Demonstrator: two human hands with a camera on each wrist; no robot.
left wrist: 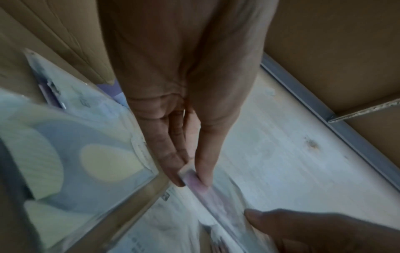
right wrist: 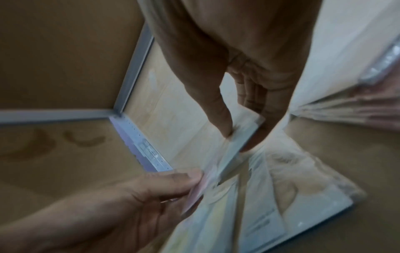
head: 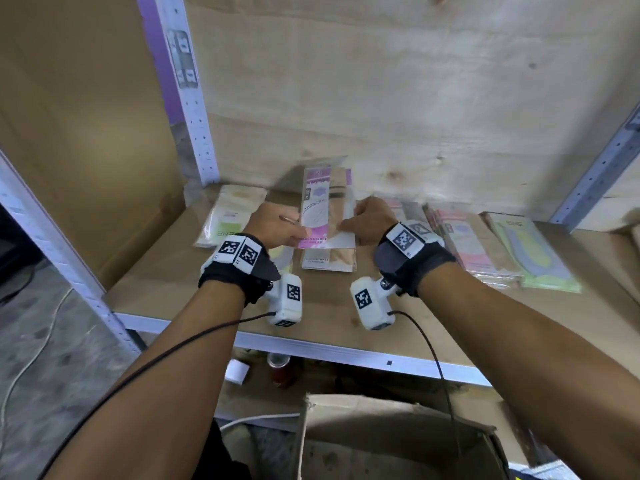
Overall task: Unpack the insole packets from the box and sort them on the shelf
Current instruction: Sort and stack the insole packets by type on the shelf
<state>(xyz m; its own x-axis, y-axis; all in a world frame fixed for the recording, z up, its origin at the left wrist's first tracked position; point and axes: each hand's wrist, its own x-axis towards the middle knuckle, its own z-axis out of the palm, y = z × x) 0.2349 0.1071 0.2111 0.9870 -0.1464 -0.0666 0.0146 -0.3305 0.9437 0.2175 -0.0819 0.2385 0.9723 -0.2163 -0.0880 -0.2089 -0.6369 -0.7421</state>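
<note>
Head view shows both hands at the centre of the frame holding one pink insole packet between them, above the cardboard-lined shelf. The left hand pinches the packet's left edge and the right hand pinches its right edge, so the packet spans the gap between them, lifted over a pile of similar packets lying flat just below. In the left wrist view the thumb and fingers close on the packet's thin edge; in the right wrist view the thumb and fingers clamp the opposite edge, though both are blurred.

Left of the hands lies a pale green packet pile; to the right of the frame sit a pink packet pile and, beside it, a green-and-lilac packet pile. At the bottom of the frame stands the open cardboard box, below the shelf edge.
</note>
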